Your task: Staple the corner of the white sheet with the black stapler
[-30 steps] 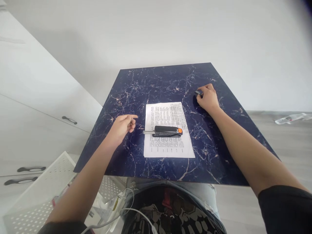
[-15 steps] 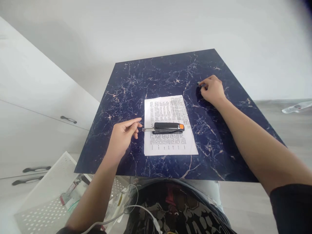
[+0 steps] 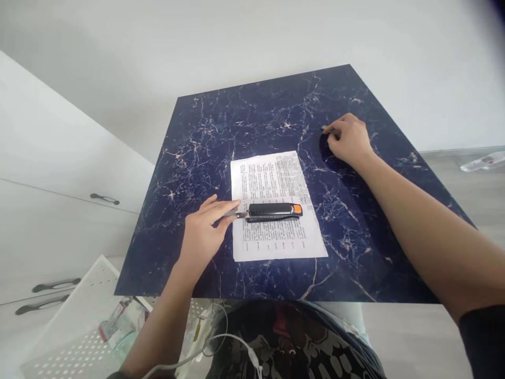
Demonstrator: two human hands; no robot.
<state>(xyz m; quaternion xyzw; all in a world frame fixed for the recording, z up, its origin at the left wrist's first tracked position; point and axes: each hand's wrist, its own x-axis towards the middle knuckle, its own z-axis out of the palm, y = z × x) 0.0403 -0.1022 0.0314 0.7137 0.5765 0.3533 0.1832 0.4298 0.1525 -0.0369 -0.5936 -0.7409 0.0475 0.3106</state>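
A black stapler (image 3: pixel 272 210) with an orange patch at its right end lies on a printed sheet of paper (image 3: pixel 276 247). From its left end sticks out a metal slide. My left hand (image 3: pixel 207 223) pinches this slide between thumb and fingers, with the fingertips over the sheet's left edge. Farther back on the right, my right hand (image 3: pixel 349 139) rests on the table with its fingers curled. A small dark piece (image 3: pixel 324 128) with a greenish tip shows at those fingertips; most of it is hidden, and I cannot make out its kind.
The dark blue marbled table (image 3: pixel 213 131) has its near edge at my lap. Below on the left stands a white perforated basket (image 3: pixel 67 337) with packets in it, and a white cable (image 3: pixel 232 337) hangs by my lap. White cabinets (image 3: pixel 59 221) stand left; a clear plastic item (image 3: pixel 483 162) lies at right.
My left hand has moved right, and its fingers have closed around the stapler's metal slide. My right hand stays curled around the small piece. The view has shifted slightly.
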